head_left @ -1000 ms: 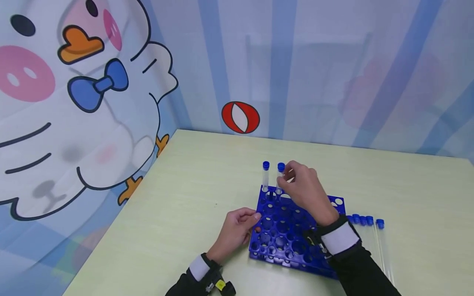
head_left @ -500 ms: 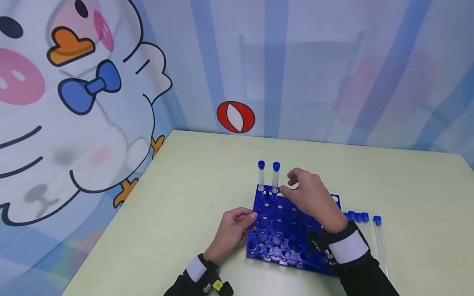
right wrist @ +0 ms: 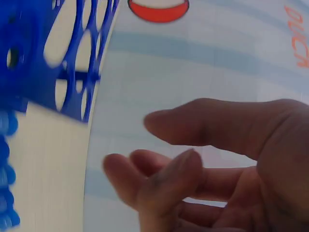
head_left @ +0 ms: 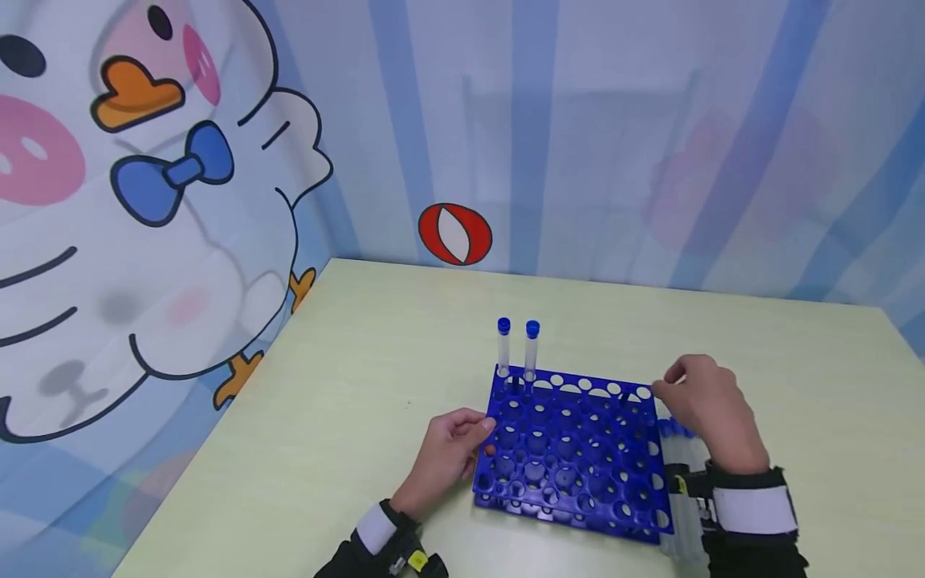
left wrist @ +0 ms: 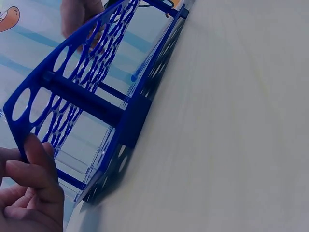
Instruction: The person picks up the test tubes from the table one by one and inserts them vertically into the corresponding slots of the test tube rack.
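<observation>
A blue test tube rack [head_left: 545,490] with rows of round holes stands on the table. My left hand [head_left: 442,453] holds its left edge, thumb at the top plate; the left wrist view shows the fingers [left wrist: 42,157] curled at the rack's corner. Two clear test tubes with blue caps, one at the far left corner [head_left: 503,347] and one beside it [head_left: 531,351], stand upright in the back row. Off the rack's back right corner hovers my right hand [head_left: 715,409], its thumb and loosely bent fingers apart with nothing between them in the right wrist view.
Several more blue-capped tubes [head_left: 677,428] lie side by side along the rack's right side, partly hidden by my right wrist. Their caps [right wrist: 6,176] line up at the left of the right wrist view. A wall with cartoon prints [head_left: 455,233] closes off the table's back.
My right hand has let go of the second tube, leaving it upright in the rack, and moved right toward the tubes on the table. The left hand stays at the rack's edge.
</observation>
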Available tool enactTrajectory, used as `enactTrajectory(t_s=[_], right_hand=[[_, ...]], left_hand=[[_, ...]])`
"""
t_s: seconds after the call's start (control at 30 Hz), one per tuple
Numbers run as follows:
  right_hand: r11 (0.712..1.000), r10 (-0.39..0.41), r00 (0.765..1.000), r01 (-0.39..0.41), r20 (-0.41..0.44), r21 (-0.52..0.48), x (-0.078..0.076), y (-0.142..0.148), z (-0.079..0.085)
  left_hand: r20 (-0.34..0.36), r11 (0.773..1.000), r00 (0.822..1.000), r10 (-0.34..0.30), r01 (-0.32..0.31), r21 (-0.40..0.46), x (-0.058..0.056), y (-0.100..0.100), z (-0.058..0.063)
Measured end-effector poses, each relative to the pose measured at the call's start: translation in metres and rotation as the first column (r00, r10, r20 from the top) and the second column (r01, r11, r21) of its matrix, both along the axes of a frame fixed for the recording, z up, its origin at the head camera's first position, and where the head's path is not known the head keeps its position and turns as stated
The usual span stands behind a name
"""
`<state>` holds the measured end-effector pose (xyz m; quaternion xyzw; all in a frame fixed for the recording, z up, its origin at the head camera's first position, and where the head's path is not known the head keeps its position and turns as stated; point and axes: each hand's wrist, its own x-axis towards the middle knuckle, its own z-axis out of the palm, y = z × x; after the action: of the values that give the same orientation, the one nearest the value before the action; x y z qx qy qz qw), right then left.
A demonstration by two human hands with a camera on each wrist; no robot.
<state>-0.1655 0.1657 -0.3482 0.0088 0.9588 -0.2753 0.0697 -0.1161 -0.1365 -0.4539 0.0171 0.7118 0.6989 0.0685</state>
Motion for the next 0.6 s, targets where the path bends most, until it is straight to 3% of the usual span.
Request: enactTrajectory(t_s=[0.13,0.33,0.47,0.6], right_hand=[[0.998,0.047,0.990,-0.052,0.134,0.039,-0.004,0.032,-0.001],[0.993,0.104,0.931,-0.118,0.349,0.021,-0.010,0.070,-0.013],[0.995,0.096,0.909,-0.101,0.405,-0.009,-0.011,0.080,-0.024],[0.995,0.101,0.907,-0.100,0.409,-0.024,-0.011,0.083,-0.035]], left_hand=[[0.001,1.000,1.000,-0.002,0.002,-0.009,0.000,0.000,0.001],[0.007,1.000,1.000,-0.010,0.010,-0.009,-0.001,-0.001,0.003],[0.009,1.000,1.000,-0.005,0.005,-0.014,-0.001,-0.001,0.002],[0.011,1.000,1.000,-0.008,0.008,-0.003,-0.001,0.000,0.000]])
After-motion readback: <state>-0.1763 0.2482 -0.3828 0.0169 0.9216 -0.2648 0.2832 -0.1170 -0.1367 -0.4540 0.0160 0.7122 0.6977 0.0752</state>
